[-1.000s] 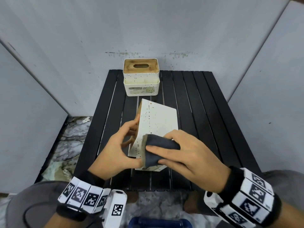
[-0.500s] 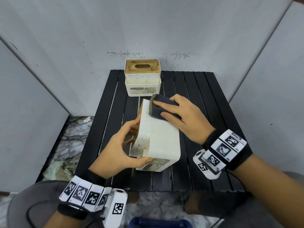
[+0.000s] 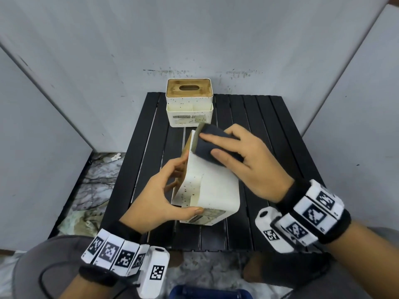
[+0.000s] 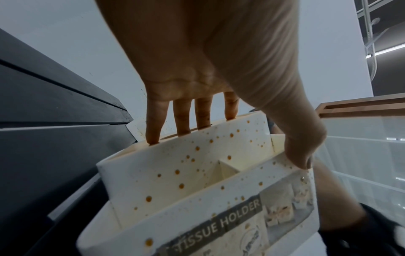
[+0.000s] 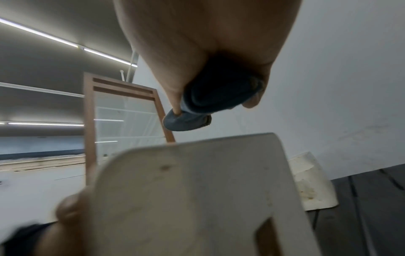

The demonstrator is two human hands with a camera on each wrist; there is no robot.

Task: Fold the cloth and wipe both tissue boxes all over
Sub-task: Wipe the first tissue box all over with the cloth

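Left hand (image 3: pixel 151 203) fingers clamp the light, stiff speckled white plastic tissue box (image 3: pixel 212 190) by its rim while right hand (image 3: pixel 250 162) fingers pinch the soft folded dark cloth (image 3: pixel 210 146).

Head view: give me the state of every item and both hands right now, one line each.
Near tissue box: tipped on its side on the table, speckled with brown spots.
Folded cloth: pressed on the near box's far upper end.
Left hand: grips the near box, steadying it.
Right hand: holds the cloth against the box.
Far tissue box: upright at the table's back edge, untouched.
Table: dark slats, bearing both boxes.
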